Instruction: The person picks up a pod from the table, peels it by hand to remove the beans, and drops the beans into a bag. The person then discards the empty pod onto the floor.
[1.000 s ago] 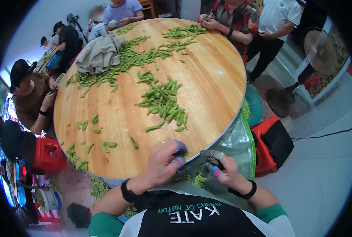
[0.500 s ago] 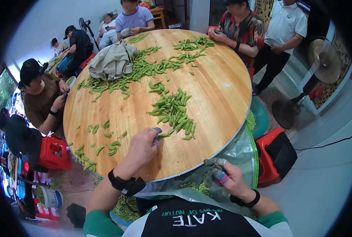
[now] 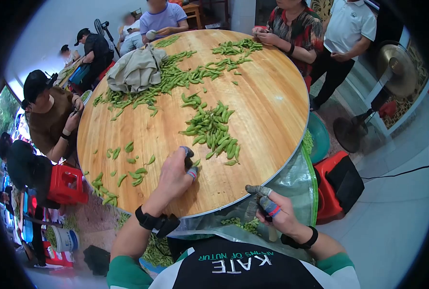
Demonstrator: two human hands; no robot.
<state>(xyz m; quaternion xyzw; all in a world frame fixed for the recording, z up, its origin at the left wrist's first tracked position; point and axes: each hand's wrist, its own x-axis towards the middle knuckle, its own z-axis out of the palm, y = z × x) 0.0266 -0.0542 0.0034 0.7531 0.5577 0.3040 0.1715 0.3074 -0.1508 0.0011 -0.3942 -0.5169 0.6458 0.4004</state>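
Note:
My left hand (image 3: 176, 172) is over the near part of the round table, with grey covers on the thumb and finger. A single green soybean pod (image 3: 196, 164) sits between those covered tips. Just beyond it lies a heap of soybean pods (image 3: 212, 127). My right hand (image 3: 277, 209) hangs past the table's near edge, above a clear plastic sheet (image 3: 291, 180) with green edging. Its covered fingers are spread apart, and I see nothing held in them. Shelled beans (image 3: 245, 224) lie on the sheet below, and more green pieces (image 3: 157, 253) are down by my lap.
The round wooden table (image 3: 257, 111) also bears a grey cloth (image 3: 136, 70) among more pods. People sit around it. To the right are a green basin (image 3: 320, 139), a red stool (image 3: 327, 185) and a standing fan (image 3: 395, 70); a white bucket (image 3: 66, 239) stands left.
My left hand has shifted slightly left and away from me, the pod moving with it. My right hand has risen a little towards the table edge, its fingers spreading.

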